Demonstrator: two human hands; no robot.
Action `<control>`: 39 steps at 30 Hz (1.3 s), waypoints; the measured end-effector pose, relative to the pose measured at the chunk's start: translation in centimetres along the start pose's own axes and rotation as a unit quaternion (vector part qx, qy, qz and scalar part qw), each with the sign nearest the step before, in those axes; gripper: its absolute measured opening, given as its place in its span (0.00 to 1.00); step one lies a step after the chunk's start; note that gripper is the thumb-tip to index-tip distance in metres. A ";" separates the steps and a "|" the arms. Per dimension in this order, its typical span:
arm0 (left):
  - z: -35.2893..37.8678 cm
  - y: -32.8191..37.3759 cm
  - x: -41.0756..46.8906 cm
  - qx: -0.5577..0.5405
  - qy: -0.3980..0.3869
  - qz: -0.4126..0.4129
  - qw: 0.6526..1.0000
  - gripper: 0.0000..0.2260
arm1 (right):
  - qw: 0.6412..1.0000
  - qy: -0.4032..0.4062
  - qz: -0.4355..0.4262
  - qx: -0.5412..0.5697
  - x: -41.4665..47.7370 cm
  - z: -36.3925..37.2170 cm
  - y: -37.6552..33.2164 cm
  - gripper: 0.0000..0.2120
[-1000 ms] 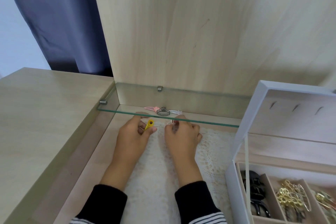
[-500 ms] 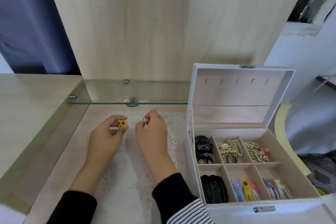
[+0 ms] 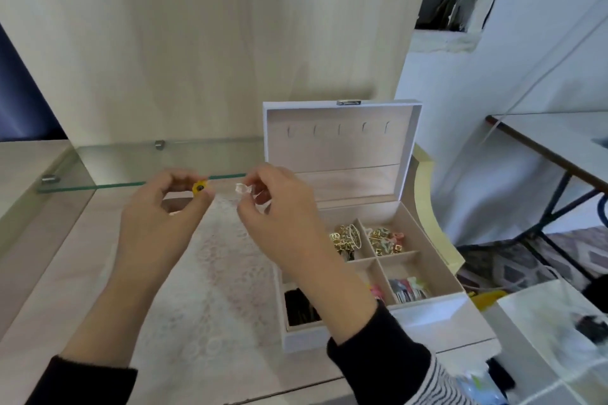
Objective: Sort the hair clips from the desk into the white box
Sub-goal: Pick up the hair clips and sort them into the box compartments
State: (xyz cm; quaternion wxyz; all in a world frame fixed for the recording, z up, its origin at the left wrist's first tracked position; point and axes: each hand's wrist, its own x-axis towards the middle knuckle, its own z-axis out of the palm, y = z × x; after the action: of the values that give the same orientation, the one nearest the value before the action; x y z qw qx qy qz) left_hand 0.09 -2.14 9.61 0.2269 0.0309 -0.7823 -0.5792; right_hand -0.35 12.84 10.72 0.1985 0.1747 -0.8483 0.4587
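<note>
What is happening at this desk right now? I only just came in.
A person is sorting hair clips. The left hand pinches a small yellow clip, and the right hand pinches a small clear clip. Both are held up above the lace mat. The white box stands open to the right, and its compartments already hold gold clips and other clips. Neither held clip is in the box yet.

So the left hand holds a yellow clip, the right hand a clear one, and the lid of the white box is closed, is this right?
No: the lid of the white box stands open, as the head view shows. The left hand does pinch the yellow clip, the right hand the clear clip.
</note>
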 end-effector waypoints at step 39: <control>18.5 3.7 -5.5 0.265 -0.410 0.061 0.870 0.11 | 0.961 -0.059 0.012 -0.271 -1.2 -15.8 16.4 0.12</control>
State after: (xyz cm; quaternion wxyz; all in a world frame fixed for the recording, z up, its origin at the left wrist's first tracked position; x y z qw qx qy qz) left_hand -1.45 17.33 7.07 -0.0966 -0.1980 -0.9296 -0.2954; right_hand -4.42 34.88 6.41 0.1823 0.1307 -0.9530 0.2035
